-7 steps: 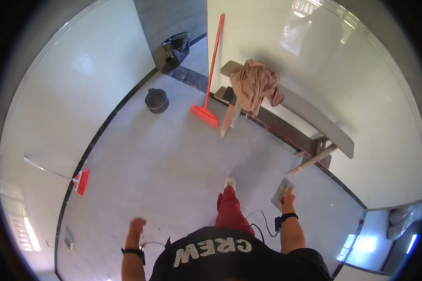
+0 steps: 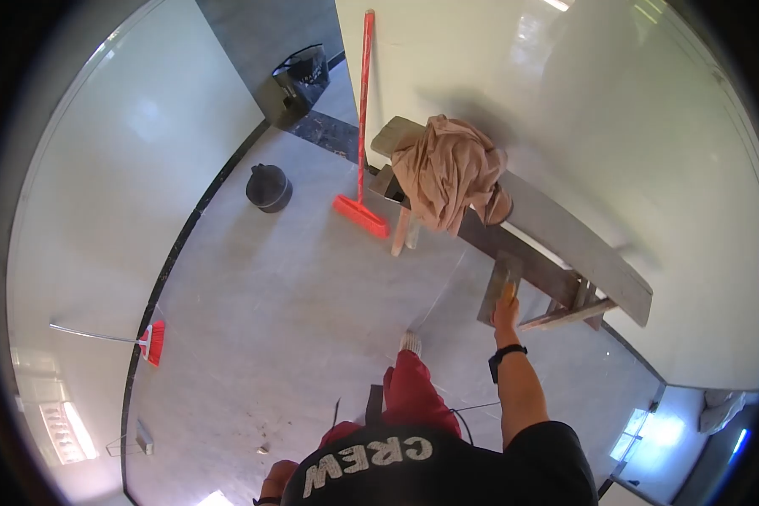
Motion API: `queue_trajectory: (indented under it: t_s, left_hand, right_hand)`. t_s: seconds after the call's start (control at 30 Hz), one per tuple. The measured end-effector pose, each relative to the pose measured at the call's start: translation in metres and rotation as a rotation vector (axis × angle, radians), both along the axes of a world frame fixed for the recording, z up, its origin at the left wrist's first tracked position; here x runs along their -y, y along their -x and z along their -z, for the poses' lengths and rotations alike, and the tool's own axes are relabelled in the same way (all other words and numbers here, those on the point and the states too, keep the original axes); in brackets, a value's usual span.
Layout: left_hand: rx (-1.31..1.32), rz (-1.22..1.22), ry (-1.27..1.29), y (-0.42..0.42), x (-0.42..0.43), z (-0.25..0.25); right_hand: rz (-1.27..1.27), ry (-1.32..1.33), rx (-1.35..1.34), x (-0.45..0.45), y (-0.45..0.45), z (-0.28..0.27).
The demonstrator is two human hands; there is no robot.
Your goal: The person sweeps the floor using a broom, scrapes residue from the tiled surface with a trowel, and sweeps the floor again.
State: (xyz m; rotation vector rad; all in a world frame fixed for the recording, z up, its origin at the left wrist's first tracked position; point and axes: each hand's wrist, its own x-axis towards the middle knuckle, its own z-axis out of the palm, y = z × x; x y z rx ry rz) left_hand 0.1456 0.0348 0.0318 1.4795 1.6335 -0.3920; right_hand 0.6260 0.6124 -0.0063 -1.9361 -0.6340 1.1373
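Note:
My right hand point(image 2: 506, 314) is closed around the handle of a plastering trowel point(image 2: 491, 295). The trowel's flat grey blade reaches up in front of the wooden bench point(image 2: 557, 218), just left of its near leg. Close to my body at the lower left is my left hand point(image 2: 280, 477), partly covered by my dark shirt; its fingers cannot be made out. A brown cloth point(image 2: 449, 169) lies bunched over the far end of the bench.
A red broom point(image 2: 361, 215) leans against the wall beside the bench. On the floor stands a black bucket point(image 2: 269, 189); a black bag point(image 2: 302, 76) is in the doorway. Another red broom point(image 2: 152, 342) and a metal roller-like tool point(image 2: 144, 437) are by the left wall.
My right hand has moved forward with the trowel, toward the bench. My left hand has drawn back against my body. The view has shifted slightly.

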Motion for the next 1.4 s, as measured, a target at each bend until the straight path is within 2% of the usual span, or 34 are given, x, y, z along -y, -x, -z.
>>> queue_trajectory:
  t_s: [0.03, 0.07, 0.1, 0.13, 0.17, 0.2, 0.37, 0.5, 0.53, 0.57, 0.6, 0.67, 0.73, 0.8, 0.87, 0.93, 1.07, 1.13, 1.17, 1.23, 1.27, 1.3, 1.33, 1.4]
  left_hand:
    - [-0.017, -0.112, -0.09, -0.01, -0.029, -0.029]
    - [-0.027, -0.221, -0.185, -0.025, -0.074, -0.074]
    - [0.052, -0.531, -0.207, -0.032, -0.104, -0.084]
    - [0.145, -0.843, -0.274, -0.039, -0.134, -0.094]
    - [0.158, -1.186, -0.161, -0.05, -0.181, -0.119]
    - [0.169, -1.524, -0.039, -0.057, -0.217, -0.136]
    - [0.146, -1.404, -0.074, -0.053, -0.269, -0.132]
    - [0.1, -1.313, 0.02, -0.052, -0.277, -0.122]
    - [0.092, -1.331, 0.013, -0.05, -0.277, -0.12]
    - [0.052, -1.229, 0.007, -0.046, -0.276, -0.118]
    - [0.015, -1.126, -0.001, -0.041, -0.274, -0.116]
    - [0.016, -1.165, -0.041, -0.029, -0.275, -0.115]
    - [0.024, -1.199, -0.083, -0.018, -0.282, -0.11]
    - [-0.024, -1.223, -0.107, 0.0, -0.292, -0.104]
    - [0.006, -1.283, -0.113, 0.017, -0.308, -0.094]
    - [0.095, -1.335, -0.106, 0.039, -0.326, -0.081]
    - [0.154, -1.222, -0.08, 0.101, -0.37, -0.045]
    - [0.163, -0.859, -0.027, 0.145, -0.396, -0.022]
    - [0.18, -0.853, -0.034, 0.17, -0.413, -0.007]
    - [-0.004, -0.168, -0.27, 0.215, -0.437, 0.011]
    - [0.019, -0.368, -0.235, 0.228, -0.46, -0.003]
    - [0.04, -0.569, -0.198, 0.239, -0.49, -0.025]
    - [0.025, -0.52, -0.235, 0.255, -0.512, -0.023]
    - [0.001, -0.467, -0.293, 0.283, -0.551, -0.026]
  right_hand:
    - [-0.04, 0.03, 0.023, -0.026, 0.007, -0.001]
    - [-0.054, 0.044, 0.023, -0.054, 0.005, 0.021]
    - [-0.144, 0.039, 0.154, -0.087, -0.002, 0.065]
    - [-0.193, 0.039, 0.218, -0.108, -0.002, 0.08]
    - [-0.24, 0.037, 0.283, -0.129, -0.001, 0.095]
    - [-0.178, 0.018, 0.185, -0.143, 0.005, 0.095]
    - [-0.015, 0.038, -0.113, -0.187, 0.023, 0.107]
    - [-0.287, 0.136, 0.15, -0.19, -0.012, 0.2]
    - [-0.364, 0.144, 0.248, -0.19, -0.005, 0.187]
    - [-0.436, 0.151, 0.349, -0.189, 0.002, 0.172]
    - [-0.508, 0.144, 0.483, -0.182, 0.008, 0.129]
    - [-0.427, 0.092, 0.686, -0.163, 0.022, 0.08]
    - [-0.345, 0.066, 0.758, -0.143, 0.025, 0.073]
    - [-0.469, 0.04, 0.755, -0.12, 0.041, 0.054]
    - [-0.653, 0.146, 0.716, -0.099, 0.075, 0.035]
    - [-0.944, 0.055, 0.6, -0.085, 0.111, 0.021]
    - [-1.089, -0.157, 0.452, -0.084, 0.21, -0.037]
    - [-1.096, -0.263, 0.291, -0.107, 0.265, -0.076]
    - [-1.091, -0.267, 0.309, -0.123, 0.289, -0.089]
    - [-1.071, -0.444, 0.289, -0.148, 0.33, -0.111]
    - [-1.076, -0.443, 0.305, -0.166, 0.348, -0.123]
    - [-1.089, -0.564, 0.336, -0.187, 0.365, -0.135]
    - [-1.101, -0.683, 0.362, -0.208, 0.383, -0.148]
    - [-1.005, -0.496, 0.39, -0.256, 0.418, -0.178]
